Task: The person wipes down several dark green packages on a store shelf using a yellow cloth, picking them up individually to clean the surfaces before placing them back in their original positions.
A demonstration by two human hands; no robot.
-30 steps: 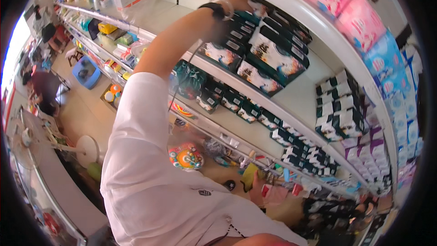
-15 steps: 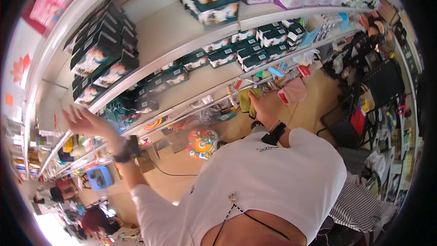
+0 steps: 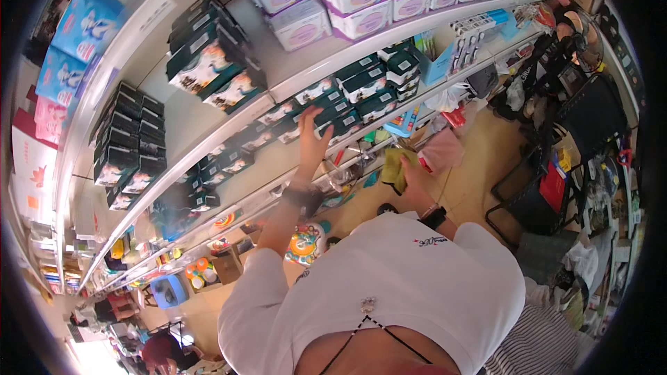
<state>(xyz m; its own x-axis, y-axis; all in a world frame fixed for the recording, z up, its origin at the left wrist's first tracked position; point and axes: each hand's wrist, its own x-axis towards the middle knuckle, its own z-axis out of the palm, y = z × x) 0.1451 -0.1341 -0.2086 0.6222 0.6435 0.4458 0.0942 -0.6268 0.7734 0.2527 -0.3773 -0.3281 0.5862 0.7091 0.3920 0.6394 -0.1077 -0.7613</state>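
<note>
My left hand (image 3: 314,137) reaches up over the lower shelf with its fingers apart. Its fingertips are at the row of dark green and white packs (image 3: 359,85); whether they touch one I cannot tell. Lower and to the right, my right hand (image 3: 417,179) grips a folded yellow-green cloth (image 3: 394,169) in front of the shelf edge. Purple and white packs (image 3: 356,1) are stacked on the upper shelf (image 3: 295,73), left of them a stack of dark green packs (image 3: 215,62).
A box of toothbrushes (image 3: 445,55) stands on the lower shelf to the right. A pink cloth (image 3: 440,150) hangs beyond my right hand. Black folding chairs (image 3: 531,191) are at the right; a colourful toy (image 3: 306,242) and a blue bin (image 3: 169,292) sit on the floor.
My left hand has swung right, from the far left shelf edge to the packs. My right hand, still holding the cloth, has shifted slightly right and down. The view has moved along the shelves.
</note>
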